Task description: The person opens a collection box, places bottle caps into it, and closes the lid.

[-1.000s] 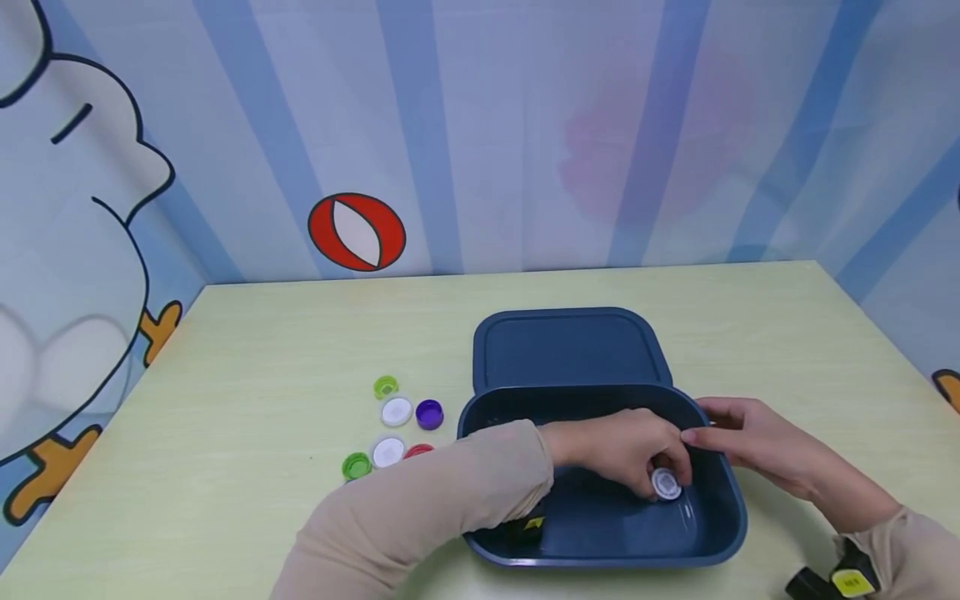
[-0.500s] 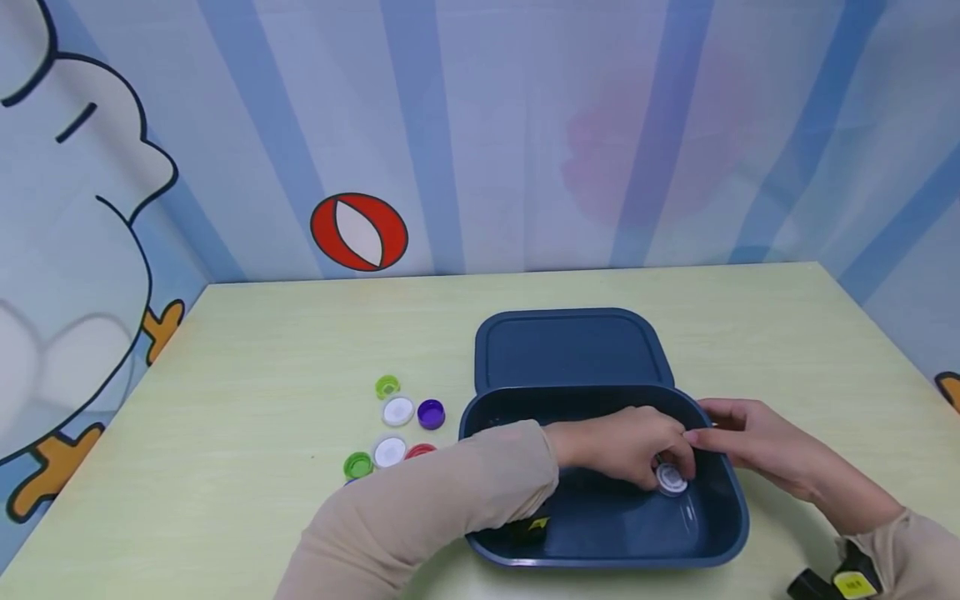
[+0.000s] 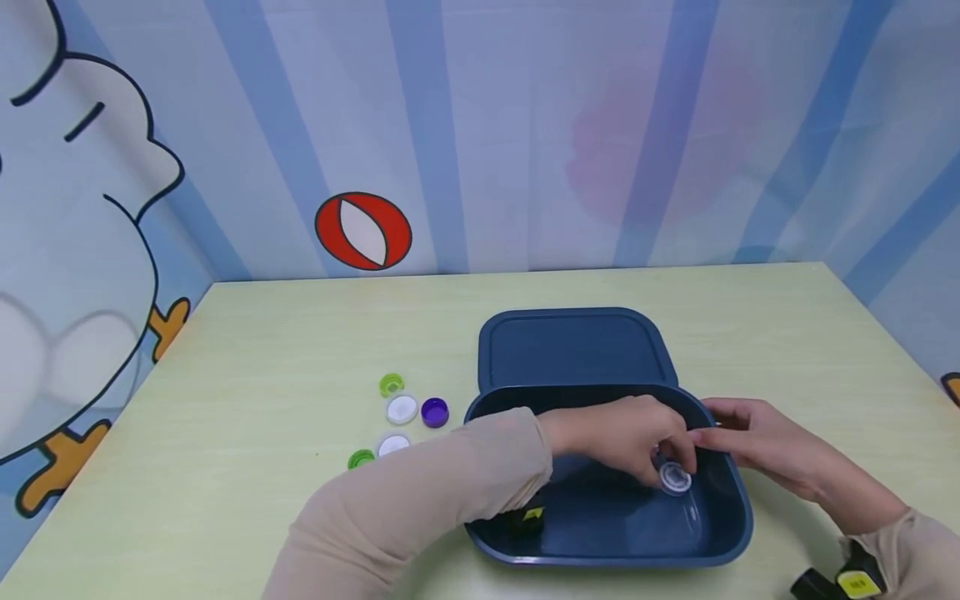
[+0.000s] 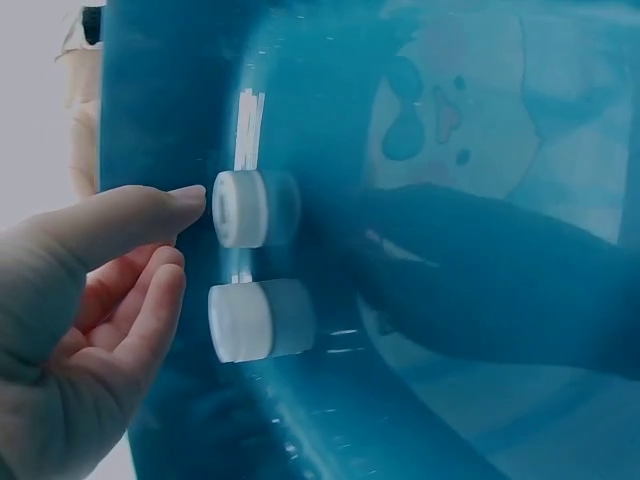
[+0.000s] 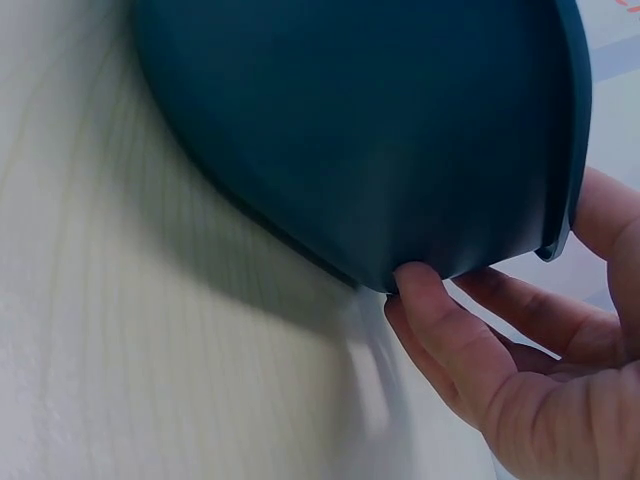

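My left hand point(image 3: 633, 437) reaches down into a dark blue plastic box point(image 3: 607, 525). Two white bottle caps point(image 4: 242, 322) lie beside each other inside it in the left wrist view. The thumb points at one cap point(image 4: 240, 210) with a narrow gap showing, and the other fingers curl loosely with nothing in them. From the head, one white cap point(image 3: 675, 478) shows under the fingertips. At the box's right end my right hand point(image 3: 780, 454) grips the wall, thumb at the rim and fingers point(image 5: 440, 320) against the outside near the base.
A blue lid point(image 3: 577, 346) lies behind the box. Left of it are several loose caps: light green point(image 3: 392, 384), white point(image 3: 402, 409), purple point(image 3: 435, 412), another white point(image 3: 393, 446) and green point(image 3: 362, 458). The left sleeve point(image 3: 420, 500) crosses the box's left rim.
The left hand has risen slightly and drawn off the white cap in the box. Its sleeve now covers the red cap on the table. The right hand keeps its grip.
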Action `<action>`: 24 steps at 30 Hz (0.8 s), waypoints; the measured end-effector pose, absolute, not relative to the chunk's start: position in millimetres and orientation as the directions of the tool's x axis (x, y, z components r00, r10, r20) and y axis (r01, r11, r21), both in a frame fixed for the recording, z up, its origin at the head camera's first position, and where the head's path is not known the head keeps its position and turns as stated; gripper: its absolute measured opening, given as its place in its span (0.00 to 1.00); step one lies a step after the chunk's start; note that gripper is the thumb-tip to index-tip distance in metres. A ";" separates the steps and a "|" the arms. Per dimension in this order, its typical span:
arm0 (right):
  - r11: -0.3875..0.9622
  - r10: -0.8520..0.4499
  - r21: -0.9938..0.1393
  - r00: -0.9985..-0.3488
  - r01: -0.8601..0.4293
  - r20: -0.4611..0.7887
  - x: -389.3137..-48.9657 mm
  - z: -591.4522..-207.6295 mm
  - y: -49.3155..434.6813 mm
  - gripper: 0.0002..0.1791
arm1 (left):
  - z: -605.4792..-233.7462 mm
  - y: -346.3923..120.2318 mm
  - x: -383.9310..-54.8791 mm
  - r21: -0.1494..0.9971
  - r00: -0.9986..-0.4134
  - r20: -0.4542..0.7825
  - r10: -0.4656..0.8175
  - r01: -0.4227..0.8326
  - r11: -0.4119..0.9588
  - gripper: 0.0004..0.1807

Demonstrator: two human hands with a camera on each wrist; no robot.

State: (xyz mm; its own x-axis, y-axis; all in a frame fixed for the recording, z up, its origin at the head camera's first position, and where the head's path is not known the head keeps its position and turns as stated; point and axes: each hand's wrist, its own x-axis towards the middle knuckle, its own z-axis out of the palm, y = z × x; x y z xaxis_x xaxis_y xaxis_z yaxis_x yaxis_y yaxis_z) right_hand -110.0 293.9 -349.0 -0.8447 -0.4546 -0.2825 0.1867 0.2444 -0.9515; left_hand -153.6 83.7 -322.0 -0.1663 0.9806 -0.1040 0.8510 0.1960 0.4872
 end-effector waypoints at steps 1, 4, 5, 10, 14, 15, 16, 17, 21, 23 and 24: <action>0.248 -0.452 -0.950 -0.844 0.190 -0.287 -110.2 -349.1 293.9 0.16 | -319.5 82.8 -153.3 0.493 -0.169 -0.108 0.980 0.847 0.200 0.16; 0.275 -0.441 -0.943 -0.847 0.188 -0.298 -110.9 -349.2 293.8 0.21 | -311.5 78.9 -152.6 0.518 -0.184 -0.110 0.977 0.828 0.214 0.17; 0.290 -0.433 -0.939 -0.849 0.187 -0.302 -111.1 -349.3 293.6 0.23 | -308.8 77.2 -152.5 0.525 -0.191 -0.107 0.976 0.823 0.219 0.17; 0.337 -0.403 -0.925 -0.861 0.174 -0.309 -111.0 -348.9 292.4 0.26 | -296.5 66.6 -153.5 0.561 -0.221 -0.065 0.973 0.799 0.219 0.18; 0.354 -0.378 -0.917 -0.869 0.183 -0.319 -110.0 -347.3 290.5 0.23 | -288.4 56.6 -154.3 0.604 -0.242 -0.030 0.970 0.769 0.210 0.18; 0.360 -0.369 -0.914 -0.871 0.186 -0.323 -109.8 -346.8 290.0 0.23 | -286.6 53.7 -154.4 0.612 -0.247 -0.025 0.969 0.763 0.211 0.19; 0.364 -0.361 -0.912 -0.873 0.191 -0.327 -109.6 -346.5 289.4 0.23 | -284.8 50.7 -154.3 0.616 -0.253 -0.019 0.967 0.759 0.211 0.19; 0.366 -0.355 -0.910 -0.874 0.197 -0.332 -109.5 -346.3 288.8 0.23 | -283.1 47.5 -154.4 0.621 -0.260 -0.016 0.966 0.754 0.213 0.19; 0.368 -0.342 -0.907 -0.877 0.206 -0.338 -109.3 -345.5 287.3 0.26 | -277.3 32.6 -154.7 0.627 -0.284 0.012 0.959 0.749 0.214 0.19; 0.370 -0.340 -0.906 -0.877 0.207 -0.339 -109.3 -345.5 286.7 0.27 | -275.5 23.7 -155.1 0.637 -0.295 0.036 0.955 0.742 0.206 0.19; 0.373 -0.338 -0.905 -0.878 0.206 -0.339 -109.3 -345.4 286.5 0.28 | -275.0 19.0 -155.3 0.643 -0.301 0.050 0.952 0.739 0.200 0.20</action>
State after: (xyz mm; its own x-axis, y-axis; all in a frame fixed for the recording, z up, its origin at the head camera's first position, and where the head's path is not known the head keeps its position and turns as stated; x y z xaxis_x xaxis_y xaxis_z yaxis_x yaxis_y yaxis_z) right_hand -109.3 286.5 -345.4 -0.8778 -0.3380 -0.3394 0.2061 0.3732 -0.9046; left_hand -155.3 19.0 -275.0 -0.3013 0.9522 0.0497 0.7392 0.2003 0.6430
